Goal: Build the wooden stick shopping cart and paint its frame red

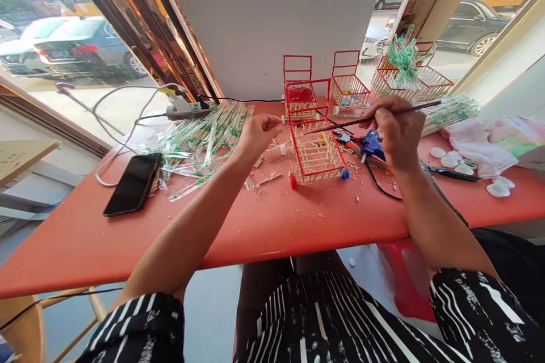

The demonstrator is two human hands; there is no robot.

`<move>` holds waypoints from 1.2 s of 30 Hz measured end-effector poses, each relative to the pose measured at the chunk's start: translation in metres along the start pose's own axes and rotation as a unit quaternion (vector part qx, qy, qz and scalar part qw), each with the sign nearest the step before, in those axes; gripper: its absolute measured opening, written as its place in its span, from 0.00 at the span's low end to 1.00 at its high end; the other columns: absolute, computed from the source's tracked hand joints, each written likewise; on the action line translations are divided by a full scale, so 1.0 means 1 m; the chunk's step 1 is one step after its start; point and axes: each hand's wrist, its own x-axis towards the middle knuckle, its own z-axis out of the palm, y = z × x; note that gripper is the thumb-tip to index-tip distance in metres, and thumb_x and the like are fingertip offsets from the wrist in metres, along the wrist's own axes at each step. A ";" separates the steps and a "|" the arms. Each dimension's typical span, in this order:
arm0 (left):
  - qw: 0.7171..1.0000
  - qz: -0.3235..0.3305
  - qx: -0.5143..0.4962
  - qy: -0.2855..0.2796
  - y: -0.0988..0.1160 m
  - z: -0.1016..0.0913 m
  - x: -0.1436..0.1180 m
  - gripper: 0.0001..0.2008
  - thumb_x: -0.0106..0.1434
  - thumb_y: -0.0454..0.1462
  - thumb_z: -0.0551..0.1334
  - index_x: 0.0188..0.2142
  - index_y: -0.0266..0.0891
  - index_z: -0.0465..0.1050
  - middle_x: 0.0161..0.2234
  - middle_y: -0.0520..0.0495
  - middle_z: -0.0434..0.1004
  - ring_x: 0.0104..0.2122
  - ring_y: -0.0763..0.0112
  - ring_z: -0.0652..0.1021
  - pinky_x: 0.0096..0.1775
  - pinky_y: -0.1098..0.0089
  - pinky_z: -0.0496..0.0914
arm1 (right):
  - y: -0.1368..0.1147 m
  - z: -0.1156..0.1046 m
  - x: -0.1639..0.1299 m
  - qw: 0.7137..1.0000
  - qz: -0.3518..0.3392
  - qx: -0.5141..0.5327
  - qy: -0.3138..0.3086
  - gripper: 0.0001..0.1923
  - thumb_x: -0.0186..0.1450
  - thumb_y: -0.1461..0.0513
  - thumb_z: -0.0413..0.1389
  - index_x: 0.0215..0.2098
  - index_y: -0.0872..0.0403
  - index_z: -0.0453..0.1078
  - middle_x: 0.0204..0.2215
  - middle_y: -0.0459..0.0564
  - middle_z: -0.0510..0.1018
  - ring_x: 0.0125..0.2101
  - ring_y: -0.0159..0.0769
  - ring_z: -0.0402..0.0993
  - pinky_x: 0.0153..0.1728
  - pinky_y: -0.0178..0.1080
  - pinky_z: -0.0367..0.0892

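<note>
My right hand [398,125] grips a thin dark paintbrush [344,123], its tip pointing left at the back of a small shopping cart model [319,153]. The cart is built from pale wooden sticks, with a red rim and red upright handle frame. It has a red front wheel [293,182], a blue front wheel [346,173] and a white rear wheel [283,149]. My left hand [261,135] hovers left of the cart, fingers loosely curled and thumb apart, with nothing visible in them. Whether the brush tip touches the cart, I cannot tell.
More stick carts [349,91] stand behind. Wrapped chopsticks [213,130], a phone [133,184] and a power strip [189,109] lie left. Rightward are a blue glue gun [373,146], pliers [346,138], white caps [499,187] and a pink cloth [472,142]. Wood scraps litter the red table [255,232].
</note>
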 end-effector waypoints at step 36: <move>0.994 -0.053 -0.071 -0.057 -0.014 0.011 -0.025 0.20 0.53 0.34 0.70 0.47 0.37 0.81 0.42 0.44 0.85 0.38 0.68 0.81 0.36 0.71 0.76 | -0.001 -0.015 0.002 0.993 -0.077 -0.044 0.083 0.12 0.69 0.59 0.57 0.29 0.46 0.79 0.24 0.43 0.79 0.24 0.34 0.76 0.28 0.41 0.69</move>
